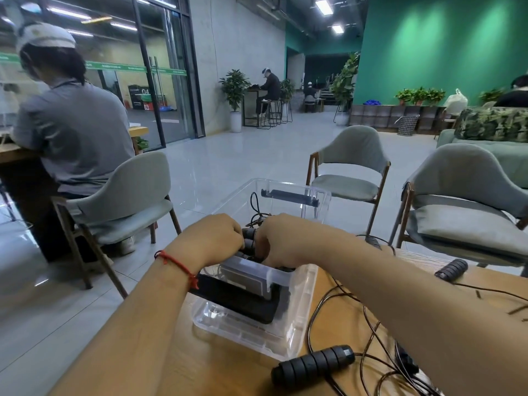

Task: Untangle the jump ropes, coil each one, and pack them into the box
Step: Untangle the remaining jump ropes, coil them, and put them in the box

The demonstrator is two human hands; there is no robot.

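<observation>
Over the middle of the clear plastic box, the left hand and the right hand meet almost knuckle to knuckle. Both have their fingers curled down onto a pair of black handles gripped between them; the fingertips are hidden beneath the hands. A loop of thin dark cord rises behind the hands, inside the box. Nearer the camera the box also holds a flat black object, partly covered by a clear and grey latch piece; what the object is cannot be told. A grey clip sits on the box's far wall. A red string bracelet circles the left wrist.

The box stands at the edge of a wooden table. Just beside its near right corner lies a ribbed black handle, and a second ribbed handle lies well apart at the right. Loose brown cord tangles between them and is cut off at the bottom edge. Beyond are grey chairs, a pale tiled floor, a green wall, and at the left a seated person in a grey shirt, back turned.
</observation>
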